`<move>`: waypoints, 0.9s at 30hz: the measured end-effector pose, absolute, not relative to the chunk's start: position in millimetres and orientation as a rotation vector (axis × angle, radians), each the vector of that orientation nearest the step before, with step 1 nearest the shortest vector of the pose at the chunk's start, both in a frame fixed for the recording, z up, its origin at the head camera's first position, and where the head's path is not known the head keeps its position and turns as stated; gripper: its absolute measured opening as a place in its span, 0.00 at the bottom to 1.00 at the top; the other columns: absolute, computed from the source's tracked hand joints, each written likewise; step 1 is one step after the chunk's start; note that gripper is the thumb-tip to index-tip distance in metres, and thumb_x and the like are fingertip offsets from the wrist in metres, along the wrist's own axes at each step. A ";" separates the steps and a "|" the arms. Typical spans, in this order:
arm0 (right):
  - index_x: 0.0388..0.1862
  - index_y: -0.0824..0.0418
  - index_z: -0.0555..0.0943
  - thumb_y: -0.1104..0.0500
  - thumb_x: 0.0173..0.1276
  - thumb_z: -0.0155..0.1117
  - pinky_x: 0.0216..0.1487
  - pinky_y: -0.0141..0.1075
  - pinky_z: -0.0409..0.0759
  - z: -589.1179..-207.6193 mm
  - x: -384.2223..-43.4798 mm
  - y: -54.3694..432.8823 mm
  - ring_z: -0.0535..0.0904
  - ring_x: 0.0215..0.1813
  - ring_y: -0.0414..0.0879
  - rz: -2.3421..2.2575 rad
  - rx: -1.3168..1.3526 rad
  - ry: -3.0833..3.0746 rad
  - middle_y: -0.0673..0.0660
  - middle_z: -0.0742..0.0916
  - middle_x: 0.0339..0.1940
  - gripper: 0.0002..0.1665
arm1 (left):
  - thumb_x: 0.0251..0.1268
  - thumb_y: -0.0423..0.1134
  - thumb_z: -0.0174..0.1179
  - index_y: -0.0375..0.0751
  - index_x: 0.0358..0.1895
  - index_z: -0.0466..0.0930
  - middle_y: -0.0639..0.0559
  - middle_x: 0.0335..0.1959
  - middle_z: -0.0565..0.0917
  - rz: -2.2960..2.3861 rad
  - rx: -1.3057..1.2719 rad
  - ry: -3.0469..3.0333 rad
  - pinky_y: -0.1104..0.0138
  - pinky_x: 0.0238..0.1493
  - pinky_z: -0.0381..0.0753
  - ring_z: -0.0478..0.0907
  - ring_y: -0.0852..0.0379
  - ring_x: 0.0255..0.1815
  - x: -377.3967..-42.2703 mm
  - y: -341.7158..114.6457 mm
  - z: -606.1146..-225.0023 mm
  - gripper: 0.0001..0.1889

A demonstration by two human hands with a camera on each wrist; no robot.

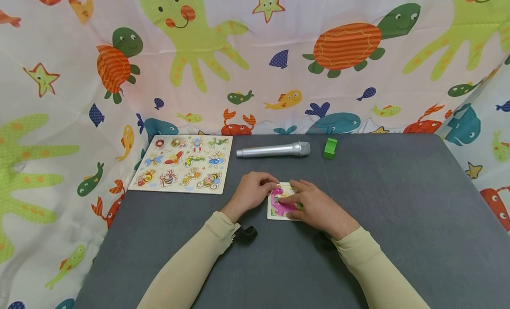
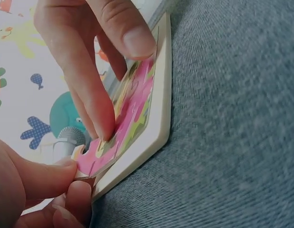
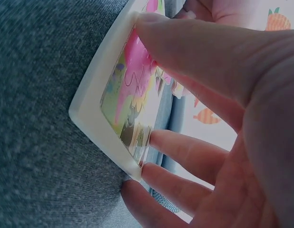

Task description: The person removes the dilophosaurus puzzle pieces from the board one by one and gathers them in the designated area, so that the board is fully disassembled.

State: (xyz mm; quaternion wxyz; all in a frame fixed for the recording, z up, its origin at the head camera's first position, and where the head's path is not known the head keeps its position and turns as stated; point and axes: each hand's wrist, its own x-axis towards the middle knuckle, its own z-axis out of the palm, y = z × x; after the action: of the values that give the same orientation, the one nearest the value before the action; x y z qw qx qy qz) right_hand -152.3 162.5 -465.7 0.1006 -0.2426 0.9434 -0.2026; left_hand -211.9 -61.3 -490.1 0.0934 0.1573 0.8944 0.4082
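A small wooden jigsaw puzzle (image 1: 272, 211) with a pink dinosaur picture in a pale frame lies on the table between both hands. At its upper left corner, my left hand (image 1: 252, 190) pinches a pink puzzle piece (image 2: 90, 164) between thumb and fingers; the piece tilts up over the frame edge in the left wrist view. My right hand (image 1: 318, 207) spreads over the puzzle's right side. Its index fingertip presses on the picture, the thumb rests at the near edge, and the other fingertips touch the far right edge.
A larger board (image 1: 180, 164) with insect pictures lies at the back left. Beside it are a silver microphone (image 1: 271, 150) and a green block (image 1: 330, 148). A curtain printed with sea animals (image 1: 255, 79) hangs behind the grey table (image 1: 406, 202).
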 end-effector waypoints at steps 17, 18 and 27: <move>0.68 0.45 0.87 0.49 0.71 0.78 0.78 0.64 0.71 -463.7 -153.9 160.9 0.65 0.84 0.72 -0.581 -0.728 2.793 0.69 0.73 0.83 0.27 | 0.79 0.47 0.67 0.54 0.52 0.94 0.56 0.35 0.90 1.330 0.393 2.621 0.63 0.42 0.80 0.83 0.59 0.36 -219.3 -72.6 -482.2 0.09; 0.69 0.45 0.87 0.49 0.71 0.78 0.78 0.65 0.71 -463.5 -154.3 160.6 0.65 0.84 0.72 -0.579 -0.727 2.791 0.68 0.73 0.83 0.27 | 0.79 0.48 0.67 0.54 0.52 0.94 0.56 0.35 0.90 1.322 0.396 2.627 0.63 0.42 0.79 0.82 0.59 0.36 -220.8 -75.2 -480.5 0.09; 0.69 0.45 0.86 0.49 0.70 0.78 0.77 0.64 0.72 -464.8 -152.9 161.3 0.63 0.84 0.72 -0.581 -0.694 2.774 0.67 0.73 0.83 0.28 | 0.78 0.46 0.67 0.52 0.50 0.94 0.53 0.37 0.90 1.201 0.295 2.653 0.62 0.43 0.79 0.84 0.54 0.39 -227.4 -121.5 -461.6 0.09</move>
State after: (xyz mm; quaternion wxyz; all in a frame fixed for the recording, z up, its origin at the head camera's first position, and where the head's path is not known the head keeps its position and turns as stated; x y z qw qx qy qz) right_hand -152.9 161.3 -464.8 0.1116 -0.2365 0.9447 -0.1979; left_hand -227.4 -121.5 -461.6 0.1071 0.1003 0.9011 0.4080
